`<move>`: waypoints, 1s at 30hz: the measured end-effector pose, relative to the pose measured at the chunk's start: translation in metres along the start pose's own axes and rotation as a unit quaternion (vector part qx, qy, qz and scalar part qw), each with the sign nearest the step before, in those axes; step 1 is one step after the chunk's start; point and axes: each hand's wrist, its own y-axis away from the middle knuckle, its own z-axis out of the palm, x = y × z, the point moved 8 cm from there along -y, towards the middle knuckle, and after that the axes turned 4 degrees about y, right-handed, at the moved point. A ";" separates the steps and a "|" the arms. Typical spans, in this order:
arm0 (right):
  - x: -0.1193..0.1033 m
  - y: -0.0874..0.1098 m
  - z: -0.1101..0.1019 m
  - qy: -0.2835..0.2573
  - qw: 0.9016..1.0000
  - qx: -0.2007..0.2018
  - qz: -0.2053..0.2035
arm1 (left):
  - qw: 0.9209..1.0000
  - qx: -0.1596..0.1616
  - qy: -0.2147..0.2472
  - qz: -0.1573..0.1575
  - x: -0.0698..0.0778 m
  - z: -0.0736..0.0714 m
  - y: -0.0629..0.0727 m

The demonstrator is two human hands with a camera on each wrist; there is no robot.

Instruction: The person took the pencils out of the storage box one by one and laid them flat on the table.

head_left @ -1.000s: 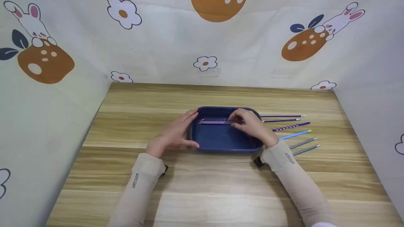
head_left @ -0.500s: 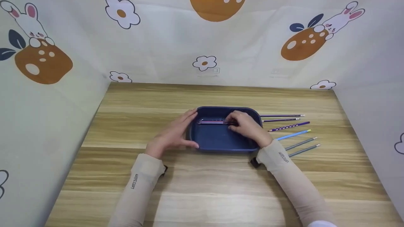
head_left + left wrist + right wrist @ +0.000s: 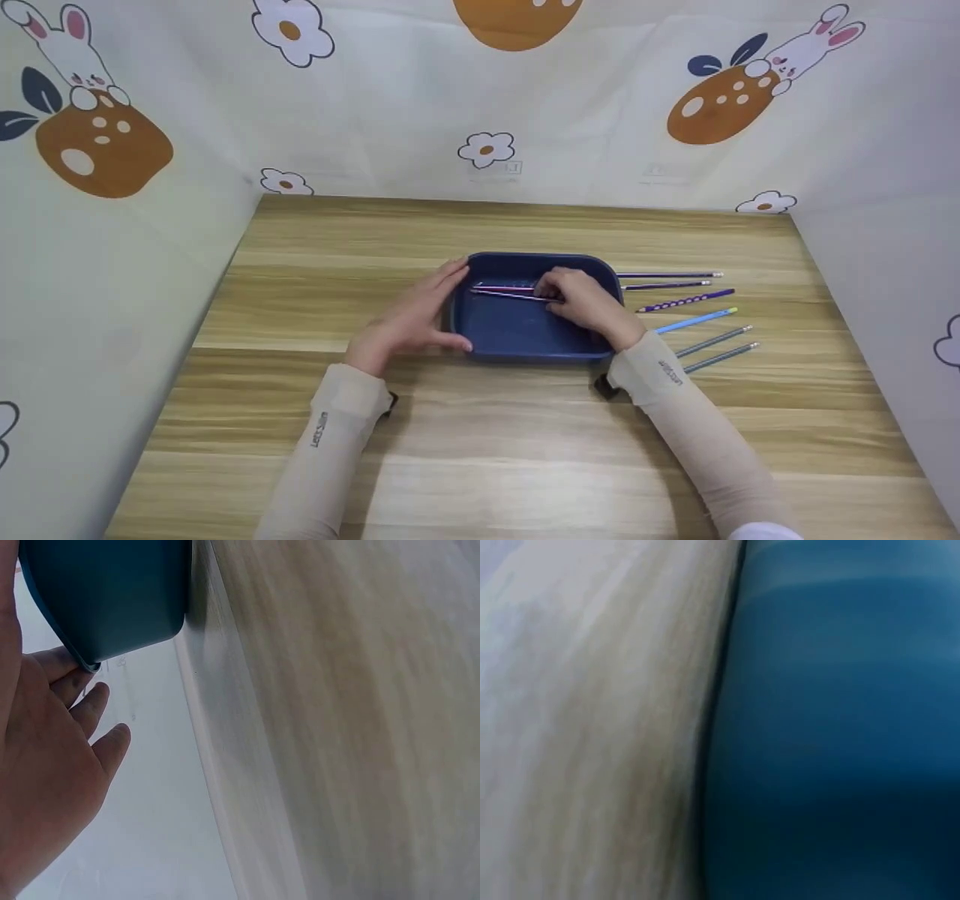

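Observation:
A dark blue rectangular tray (image 3: 525, 345) stands on the table. My left hand (image 3: 409, 319) spans its left end in the head view, fingers at the far corner and thumb at the near one. In the left wrist view, the left hand's (image 3: 52, 742) fingers touch the tray's rim (image 3: 90, 664). My right hand (image 3: 589, 300) reaches inside with curled fingers, pinching the right end of a dark, shiny pencil (image 3: 517, 296). Just behind it lies a pinkish pencil (image 3: 506, 288), its right end hidden by the hand. The right wrist view shows only the tray's blurred outer wall (image 3: 840, 705).
Several pencils lie on the table right of the tray, including a purple patterned pencil (image 3: 686, 301), a bright blue pencil (image 3: 696, 321) and a grey-green pencil (image 3: 724, 358). The wooden table (image 3: 480, 450) meets a printed cloth wall (image 3: 405, 97) behind.
My right hand has moved a little left and lower into the tray. The dark pencil's right end has swung towards me, away from the pinkish one. The left hand stays put.

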 end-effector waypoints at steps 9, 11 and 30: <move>-0.001 -0.001 0.002 0.012 1.000 -0.008 0.000 | 1.000 -0.005 -0.012 -0.007 -0.001 0.000 0.000; -0.002 -0.001 0.003 0.013 1.000 -0.011 0.001 | 1.000 -0.008 -0.011 -0.011 -0.002 0.000 0.000; -0.013 0.003 -0.008 -0.017 0.999 0.000 -0.030 | 1.000 -0.008 -0.022 0.000 -0.001 0.000 -0.001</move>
